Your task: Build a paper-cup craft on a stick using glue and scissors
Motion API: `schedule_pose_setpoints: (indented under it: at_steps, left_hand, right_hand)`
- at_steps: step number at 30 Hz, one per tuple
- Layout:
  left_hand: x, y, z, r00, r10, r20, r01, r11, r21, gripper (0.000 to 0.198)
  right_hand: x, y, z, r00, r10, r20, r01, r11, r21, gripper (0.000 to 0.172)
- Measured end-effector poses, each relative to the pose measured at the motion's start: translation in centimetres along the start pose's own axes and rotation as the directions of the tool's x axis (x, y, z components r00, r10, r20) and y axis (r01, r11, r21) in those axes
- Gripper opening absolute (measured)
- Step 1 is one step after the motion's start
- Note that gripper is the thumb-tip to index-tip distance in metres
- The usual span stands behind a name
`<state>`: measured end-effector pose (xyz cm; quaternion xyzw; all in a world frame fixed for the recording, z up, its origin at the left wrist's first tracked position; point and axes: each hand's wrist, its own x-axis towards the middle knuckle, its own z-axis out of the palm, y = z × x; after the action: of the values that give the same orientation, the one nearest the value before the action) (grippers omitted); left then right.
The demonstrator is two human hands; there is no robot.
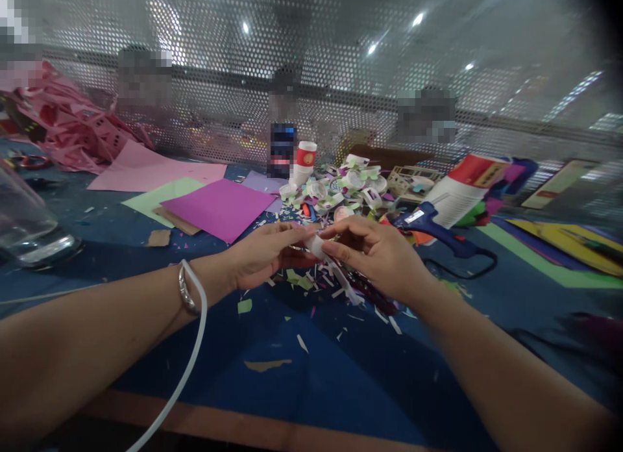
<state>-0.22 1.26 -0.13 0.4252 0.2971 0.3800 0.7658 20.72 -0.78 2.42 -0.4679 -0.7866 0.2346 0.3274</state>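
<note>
My left hand and my right hand meet over the blue table, fingers pinched together on a small white paper strip that trails down to the right. A silver bangle sits on my left wrist, and a white cable runs across that forearm. Paper scraps lie scattered right under the hands.
A blue glue gun with its black cord lies right of the hands. Behind are a pile of paper rolls, a glue stick, purple, green and pink sheets. A clear container stands at left. A perforated screen with people behind it backs the table.
</note>
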Motion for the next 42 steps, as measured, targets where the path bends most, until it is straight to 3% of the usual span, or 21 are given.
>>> schedule_pose_setpoints:
  at_steps: [4,12,19,25,30,35,42]
  left_hand:
    - [0.1,-0.2,0.1,1.000,0.001,0.015,-0.001,1.000,-0.004,0.022]
    - [-0.1,-0.3,0.4,0.999,0.020,0.041,-0.018,0.999,-0.034,0.025]
    - [0.1,-0.3,0.3,0.998,0.046,-0.042,-0.050,0.995,-0.091,0.023]
    - [0.1,-0.5,0.3,0.994,0.102,-0.031,-0.104,0.991,-0.084,0.021]
    - [0.0,-0.2,0.4,0.997,0.072,-0.006,-0.072,0.997,-0.037,0.020]
    - [-0.2,0.0,0.4,0.996,0.052,-0.066,-0.053,0.999,-0.008,0.037]
    - [-0.1,0.2,0.5,0.981,0.089,-0.173,-0.085,0.996,0.031,0.041]
  right_hand:
    - [0.0,0.1,0.0,0.999,-0.050,0.005,0.050,0.999,0.003,0.026]
    - [0.1,0.2,0.1,0.999,-0.038,0.015,0.036,0.990,0.135,0.028]
    - [-0.1,0.1,0.0,0.998,-0.061,-0.024,0.064,0.986,0.151,0.026]
    - [-0.1,-0.1,0.5,0.978,-0.180,-0.102,0.187,0.980,0.065,0.011]
    - [0.0,0.5,0.8,0.948,-0.291,-0.128,0.293,0.956,-0.003,0.003]
    - [-0.2,0.9,1.1,0.928,-0.352,-0.122,0.345,0.936,-0.075,0.008]
    - [-0.6,0.3,1.1,0.897,-0.360,-0.258,0.343,0.933,-0.107,0.017]
